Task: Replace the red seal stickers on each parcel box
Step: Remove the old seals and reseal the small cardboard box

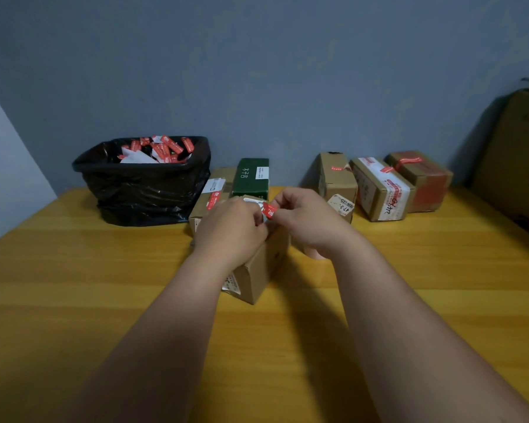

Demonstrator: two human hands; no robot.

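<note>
Fingertips of both hands meet over the small brown cardboard parcel box [258, 270] at the middle of the table, curled round a red seal sticker [268, 211] with white print. Left hand [231, 228] and right hand [310, 222] each pinch it from their own side, above the box's top face; whether it is stuck down there cannot be told. A white label shows on the box's near left face.

Smooth yellow wooden table [74, 300] lies broad and bare on the near side, to both sides of the forearms. Its far edge meets a plain grey-blue wall.

At the far left stands a bin lined with a crinkled, glossy black plastic bag [141, 190], holding red stickers and white backing scraps [158, 149]. Just right of it sits a long brown carton [213, 196] bearing a red sticker, with a dark green box [251, 178] beside it. At the far right three brown taped cartons [382, 187] stand close together along the wall, each with red on top. A large brown cardboard box [519, 157] rises at the right edge.
</note>
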